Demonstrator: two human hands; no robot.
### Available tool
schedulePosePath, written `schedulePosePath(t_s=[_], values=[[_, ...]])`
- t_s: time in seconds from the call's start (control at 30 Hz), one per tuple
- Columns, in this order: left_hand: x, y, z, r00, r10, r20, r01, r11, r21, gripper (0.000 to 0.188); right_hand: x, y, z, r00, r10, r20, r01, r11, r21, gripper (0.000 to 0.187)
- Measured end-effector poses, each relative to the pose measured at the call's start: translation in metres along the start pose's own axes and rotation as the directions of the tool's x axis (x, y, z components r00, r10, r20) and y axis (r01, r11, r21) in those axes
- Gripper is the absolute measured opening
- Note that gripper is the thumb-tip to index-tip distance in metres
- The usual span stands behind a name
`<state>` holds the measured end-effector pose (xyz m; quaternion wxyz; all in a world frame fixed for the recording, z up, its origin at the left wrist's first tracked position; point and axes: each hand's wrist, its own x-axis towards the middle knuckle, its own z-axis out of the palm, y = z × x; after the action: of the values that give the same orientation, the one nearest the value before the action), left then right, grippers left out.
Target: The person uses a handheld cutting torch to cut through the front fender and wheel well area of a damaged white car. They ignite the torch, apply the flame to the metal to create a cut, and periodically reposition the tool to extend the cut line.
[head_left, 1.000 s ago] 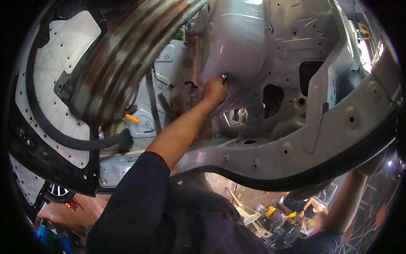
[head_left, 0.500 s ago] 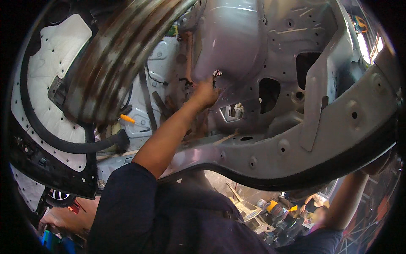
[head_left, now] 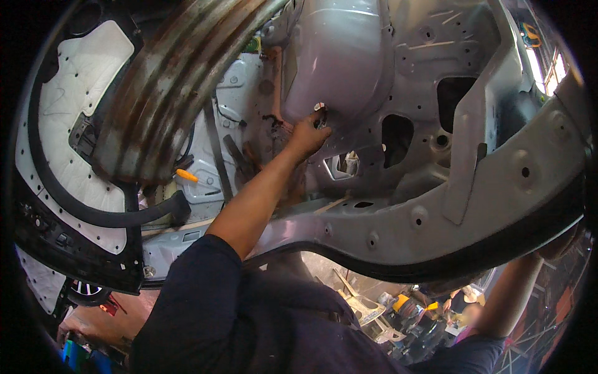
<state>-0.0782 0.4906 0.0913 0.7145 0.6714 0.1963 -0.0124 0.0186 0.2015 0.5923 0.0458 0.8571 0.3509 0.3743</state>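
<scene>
My left hand [head_left: 309, 134] reaches into a grey car body shell and is closed at the lower end of a smooth, rounded wheel arch panel [head_left: 341, 62]. A small bright white spot shows just above its fingertips, and a dark bit lies between finger and thumb; I cannot make out what is held. Far to the right, my right hand [head_left: 556, 244] is at the shell's black-trimmed lower edge [head_left: 492, 260]. Shadow and the edge hide its fingers.
A rusty, ribbed metal panel [head_left: 168, 93] hangs at upper left, beside a white padded trim piece [head_left: 93, 68]. An orange handle [head_left: 187, 176] lies beneath it. Cut-outs [head_left: 397, 140] open the inner panel. Below, another person [head_left: 464, 305] is near scattered parts [head_left: 374, 311].
My left forearm and sleeve have shifted slightly to the right. The left hand has turned a little, so its thumb shows more clearly. My right hand stays by the edge.
</scene>
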Motion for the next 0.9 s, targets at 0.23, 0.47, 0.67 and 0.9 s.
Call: schedulePosePath(t_s=[0.23,0.47,0.67,0.9], values=[[-0.003,-0.017,-0.006,0.975,0.218,0.046,-0.221,0.973,0.073,0.071,0.001,-0.003,0.003,1.000,-0.003,0.005,0.003,1.000,0.011,0.057],[0.018,-0.013,0.002,0.980,0.076,-0.181,-0.052,0.989,0.136,0.045,0.000,-0.008,0.005,1.000,0.001,0.010,-0.001,1.000,0.011,0.057],[0.030,-0.018,0.014,0.960,0.107,-0.261,0.008,0.915,0.404,0.052,0.000,-0.012,0.008,1.000,0.010,0.007,-0.010,1.000,0.018,0.057],[0.043,-0.039,0.018,0.921,0.257,-0.294,-0.119,0.901,0.417,0.056,0.000,-0.015,0.009,1.000,0.027,0.004,-0.027,0.999,0.028,0.056]])
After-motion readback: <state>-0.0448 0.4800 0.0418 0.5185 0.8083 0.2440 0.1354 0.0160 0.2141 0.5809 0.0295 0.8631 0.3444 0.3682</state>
